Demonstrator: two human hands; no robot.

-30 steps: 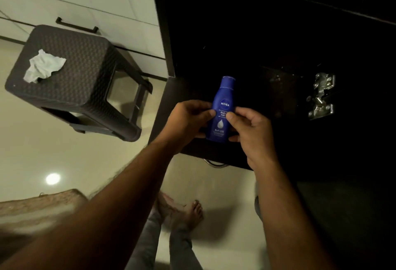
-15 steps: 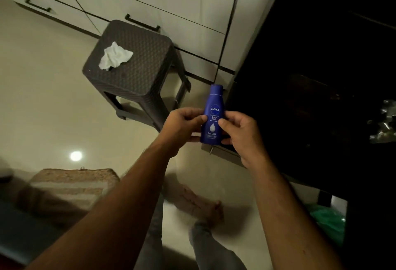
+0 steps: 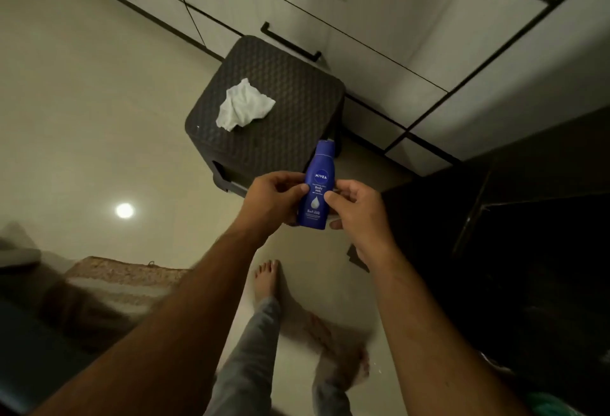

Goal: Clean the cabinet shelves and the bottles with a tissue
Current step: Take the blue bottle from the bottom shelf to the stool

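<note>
A small blue lotion bottle (image 3: 318,181) stands upright in mid-air between both hands. My left hand (image 3: 271,196) pinches its left side with thumb and fingers. My right hand (image 3: 358,209) pinches its right side the same way. A crumpled white tissue (image 3: 243,108) lies on the top of a dark woven stool (image 3: 290,118), just beyond and to the left of the bottle. The dark open cabinet (image 3: 528,234) lies to the right, its inside too dark to make out.
White drawer fronts with black handles (image 3: 290,42) run behind the stool. My bare feet (image 3: 266,278) stand on the glossy beige floor. A woven mat (image 3: 122,275) lies at the lower left. Something green (image 3: 549,404) shows at the bottom right corner.
I have turned left, away from the dark cabinet and toward the stool. Both hands have carried the bottle along, so it now hangs just in front of the stool.
</note>
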